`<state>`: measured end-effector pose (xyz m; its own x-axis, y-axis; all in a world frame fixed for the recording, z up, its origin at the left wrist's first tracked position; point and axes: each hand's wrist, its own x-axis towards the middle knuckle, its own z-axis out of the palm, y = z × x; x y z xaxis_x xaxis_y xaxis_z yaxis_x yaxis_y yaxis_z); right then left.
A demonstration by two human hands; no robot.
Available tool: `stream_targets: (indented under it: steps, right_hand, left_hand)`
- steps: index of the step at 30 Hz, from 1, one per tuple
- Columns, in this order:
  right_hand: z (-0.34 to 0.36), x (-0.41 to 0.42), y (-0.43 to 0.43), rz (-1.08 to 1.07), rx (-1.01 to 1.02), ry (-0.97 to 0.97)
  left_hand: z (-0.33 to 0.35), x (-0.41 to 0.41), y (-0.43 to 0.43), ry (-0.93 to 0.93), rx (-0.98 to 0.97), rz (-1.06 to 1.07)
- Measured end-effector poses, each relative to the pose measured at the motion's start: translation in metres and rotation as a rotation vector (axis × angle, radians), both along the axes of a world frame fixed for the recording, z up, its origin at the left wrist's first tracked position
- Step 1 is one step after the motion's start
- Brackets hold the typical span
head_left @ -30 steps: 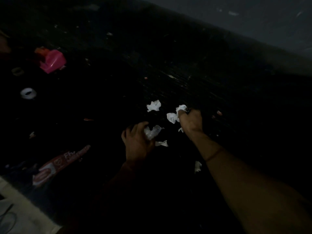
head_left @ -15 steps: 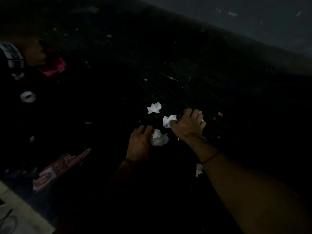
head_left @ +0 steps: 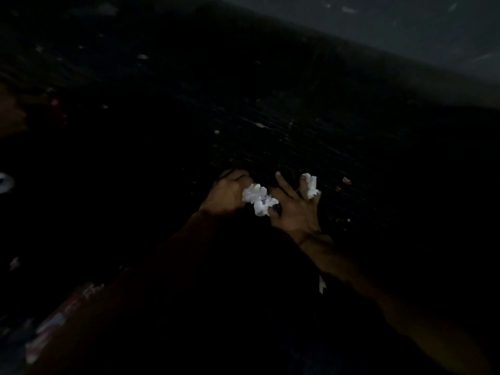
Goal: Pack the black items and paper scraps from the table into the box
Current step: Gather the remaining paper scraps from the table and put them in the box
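Loose scraps just came off the bench (head_left: 297, 136): your left grip (head_left: 227, 194) clutches the wad (head_left: 257, 197), right grip (head_left: 295, 212) pinches a scrap (head_left: 310, 184), so box them next.

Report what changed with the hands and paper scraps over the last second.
The loose scraps ahead of the hands are off the table: the left hand now grips a bigger paper wad against the right hand, whose fingers have picked up a paper scrap. The small scrap beside the right forearm still lies there.
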<state>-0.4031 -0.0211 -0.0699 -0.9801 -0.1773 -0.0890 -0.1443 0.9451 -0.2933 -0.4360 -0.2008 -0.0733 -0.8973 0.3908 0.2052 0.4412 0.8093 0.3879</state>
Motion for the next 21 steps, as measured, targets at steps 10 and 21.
stream_targets:
  steps: [10, 21]
  right_hand:
    - [0.008, 0.023, -0.005, 0.160, -0.271, 0.443]
    - [0.047, 0.013, -0.005, -0.422, -0.890, 0.224]
  left_hand:
    - [0.033, 0.009, -0.009, -0.130, 0.116, 0.422]
    - [0.041, 0.040, 0.010, -0.204, 0.336, 0.377]
